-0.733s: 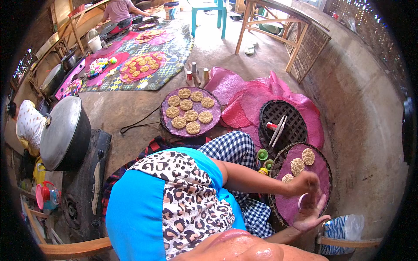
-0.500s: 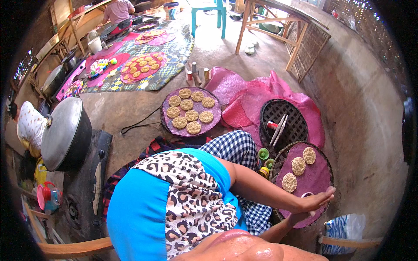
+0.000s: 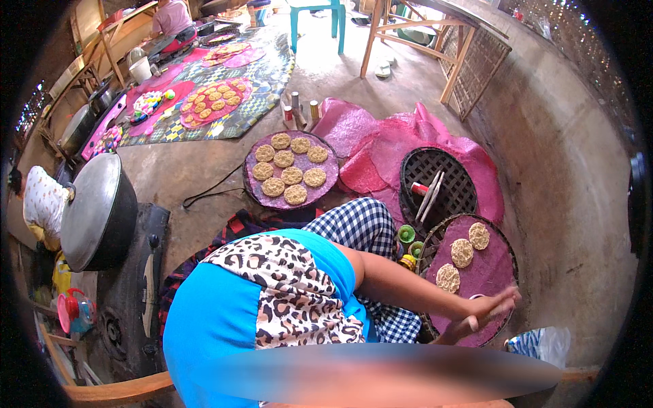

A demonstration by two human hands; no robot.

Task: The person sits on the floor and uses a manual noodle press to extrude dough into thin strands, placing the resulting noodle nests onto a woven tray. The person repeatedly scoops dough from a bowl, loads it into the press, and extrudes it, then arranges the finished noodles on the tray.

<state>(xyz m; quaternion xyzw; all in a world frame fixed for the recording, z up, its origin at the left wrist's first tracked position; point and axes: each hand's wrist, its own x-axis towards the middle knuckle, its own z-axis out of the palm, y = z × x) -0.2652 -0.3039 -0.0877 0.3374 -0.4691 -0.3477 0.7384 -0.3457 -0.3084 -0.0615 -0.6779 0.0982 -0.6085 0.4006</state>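
Cakes [image 3: 290,166] fill the far tray [image 3: 250,187], nine laid out; nearer, the right-hand tray [image 3: 505,253] holds three so far. Right hand [image 3: 491,309] hovers over it, fingers spread, holding nothing; left hand hidden, cannot tell.

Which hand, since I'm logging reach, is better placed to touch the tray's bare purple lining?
Probably the right hand: it lies flat over the near rim of the tray, beside bare lining. The left hand sits lower, partly hidden beneath it.
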